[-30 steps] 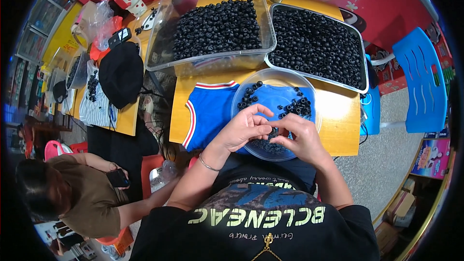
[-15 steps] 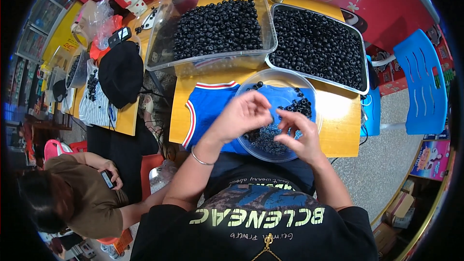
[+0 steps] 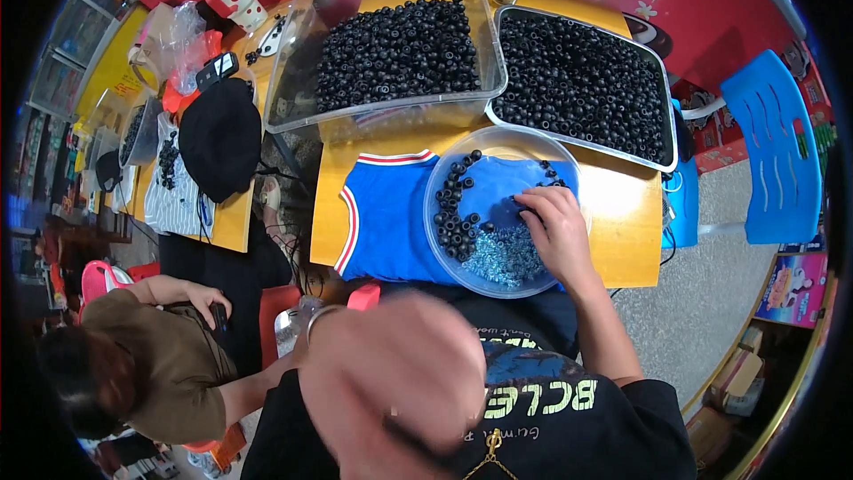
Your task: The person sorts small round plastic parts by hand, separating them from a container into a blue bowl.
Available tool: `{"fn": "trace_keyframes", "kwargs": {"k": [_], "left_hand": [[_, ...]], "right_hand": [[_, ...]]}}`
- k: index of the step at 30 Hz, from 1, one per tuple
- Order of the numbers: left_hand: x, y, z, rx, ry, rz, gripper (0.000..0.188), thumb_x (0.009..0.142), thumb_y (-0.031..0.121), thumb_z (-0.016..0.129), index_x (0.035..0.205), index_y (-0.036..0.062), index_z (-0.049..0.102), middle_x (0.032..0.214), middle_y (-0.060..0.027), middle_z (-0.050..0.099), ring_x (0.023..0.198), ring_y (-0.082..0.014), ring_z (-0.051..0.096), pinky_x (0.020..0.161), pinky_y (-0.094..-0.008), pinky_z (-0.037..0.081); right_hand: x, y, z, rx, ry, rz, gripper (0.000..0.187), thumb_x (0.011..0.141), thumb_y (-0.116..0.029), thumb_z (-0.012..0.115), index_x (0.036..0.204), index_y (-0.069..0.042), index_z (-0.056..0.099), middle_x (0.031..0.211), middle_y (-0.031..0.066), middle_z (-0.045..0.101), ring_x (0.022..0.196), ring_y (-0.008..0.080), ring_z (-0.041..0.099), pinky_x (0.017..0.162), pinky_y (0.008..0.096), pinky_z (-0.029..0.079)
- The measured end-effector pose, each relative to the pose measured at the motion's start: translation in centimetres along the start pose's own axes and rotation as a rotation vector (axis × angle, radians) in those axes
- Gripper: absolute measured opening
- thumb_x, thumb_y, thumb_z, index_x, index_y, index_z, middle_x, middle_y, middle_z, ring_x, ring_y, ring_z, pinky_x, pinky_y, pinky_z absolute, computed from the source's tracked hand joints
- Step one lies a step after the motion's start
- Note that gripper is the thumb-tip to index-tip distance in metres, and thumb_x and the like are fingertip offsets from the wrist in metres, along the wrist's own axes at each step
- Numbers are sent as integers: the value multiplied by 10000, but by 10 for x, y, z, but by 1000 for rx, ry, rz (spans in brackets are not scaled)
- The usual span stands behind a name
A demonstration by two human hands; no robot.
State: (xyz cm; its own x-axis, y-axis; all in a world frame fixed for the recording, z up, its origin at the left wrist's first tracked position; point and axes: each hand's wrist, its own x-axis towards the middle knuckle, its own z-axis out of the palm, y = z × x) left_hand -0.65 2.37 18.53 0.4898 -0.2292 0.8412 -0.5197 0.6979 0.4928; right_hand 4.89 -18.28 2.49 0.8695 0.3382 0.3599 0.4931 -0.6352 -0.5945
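A round clear plastic bowl (image 3: 498, 292) sits at the table's near edge. Along its left side lie small black ring-shaped pieces (image 3: 457, 229), with a few more at the far right. Tiny clear bluish pieces (image 3: 506, 258) fill its near part. Over the bowl's right half, my right hand (image 3: 560, 227) pinches a small black piece (image 3: 515, 200) between thumb and fingers. My left hand (image 3: 400, 373) is raised in front of my chest, left of the bowl and close to the camera. Motion smears its fingers, so whether it holds anything cannot be made out.
Two large bins stand at the back, a deep clear one (image 3: 283, 111) and a shallower one (image 3: 673, 138), both full of black pieces. A blue garment (image 3: 382, 213) lies under the bowl. To the left sits another person (image 3: 169, 364); a blue chair (image 3: 773, 160) is at right.
My left hand has left the bowl and come up toward my chest. My right hand stays over the bowl, its fingers now pinched. The other person's hand and phone have shifted.
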Motion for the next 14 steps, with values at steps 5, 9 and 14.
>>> {"fn": "trace_keyframes", "kwargs": {"k": [5,9,14], "left_hand": [[27,5,7,-267,-267,-99,267,950,311,510,951,110,686,567,-15,429,453,-111,427,405,-215,295],[7,3,17,-299,-225,-1,270,954,336,496,954,139,681,571,-14,391,440,-119,404,388,-223,286],[-5,11,-7,-418,-550,-247,277,843,413,660,926,150,684,960,-120,616,843,-252,631,531,-387,476]], "right_hand": [[1,5,6,-175,-106,-82,217,745,-82,667,962,-76,677,1045,61,626,1037,251,538,863,392,426],[0,6,10,-238,-156,-96,201,743,-88,664,943,-78,686,1015,41,646,1009,225,555,866,369,410],[2,5,9,-239,-155,-94,175,749,-80,662,920,-81,699,966,21,672,972,209,573,867,364,398]]}}
